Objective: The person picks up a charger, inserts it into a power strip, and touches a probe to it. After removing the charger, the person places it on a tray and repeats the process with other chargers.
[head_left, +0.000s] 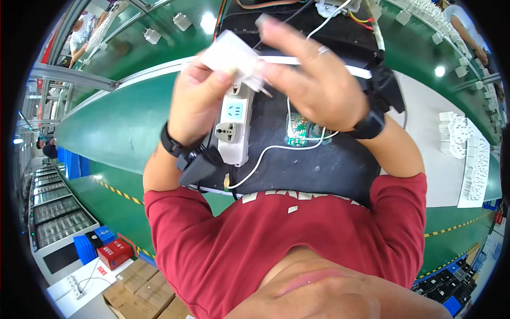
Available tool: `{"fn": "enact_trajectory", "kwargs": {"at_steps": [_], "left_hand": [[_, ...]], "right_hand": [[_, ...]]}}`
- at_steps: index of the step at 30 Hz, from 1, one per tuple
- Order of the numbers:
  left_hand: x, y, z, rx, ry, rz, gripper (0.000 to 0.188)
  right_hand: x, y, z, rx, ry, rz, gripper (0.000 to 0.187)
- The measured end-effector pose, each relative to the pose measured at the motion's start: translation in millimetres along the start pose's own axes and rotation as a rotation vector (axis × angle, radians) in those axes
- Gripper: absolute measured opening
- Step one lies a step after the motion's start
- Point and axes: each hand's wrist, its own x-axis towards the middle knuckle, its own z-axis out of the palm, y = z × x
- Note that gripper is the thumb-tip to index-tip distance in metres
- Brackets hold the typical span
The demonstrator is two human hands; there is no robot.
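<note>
My left hand [199, 98] is closed around a white plug-in power adapter [234, 56], with the thumb on its near side. A thin metal prong shows at the adapter's lower right. My right hand [319, 80] is beside it, slightly blurred, fingers stretched and apart. Its lower finger reaches the adapter's right edge; whether it presses on it I cannot tell. Below the adapter, a white power strip [241, 149] lies on the black work surface [297, 173]. A white adapter or plug [227, 132] sits in one of its sockets.
Green circuit boards [297, 130] and a white cable [271, 147] lie under my right hand. Dark devices are strapped at both wrists. A tray of white parts [473, 170] stands at far right. Beyond the rail, a green conveyor [186, 40] carries white adapters [181, 21]. Other people work at the back.
</note>
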Motion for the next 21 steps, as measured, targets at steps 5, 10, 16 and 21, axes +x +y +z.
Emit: {"fn": "enact_trajectory", "kwargs": {"at_steps": [5, 10, 16, 21], "left_hand": [[5.7, 7.1, -41.3, 0.508, 0.07, 0.05, 0.056], [5.5, -11.9, -69.5, 0.581, -0.049, 0.015, 0.055], [8.7, -18.2, -81.1, 0.809, -0.154, 0.022, 0.053], [14.9, -27.7, -72.0, 1.081, -0.32, 0.345, 0.058]], "right_hand": [[30.0, 10.0, -29.4, -0.095, 0.217, 0.127, 0.057], [-15.3, 23.9, -82.7, 0.03, 0.29, 0.712, 0.045], [-93.2, 112.3, -141.2, 0.021, 0.824, 1.093, 0.028], [-165.7, 206.9, -121.4, -0.27, 0.326, 1.351, 0.048]]}}
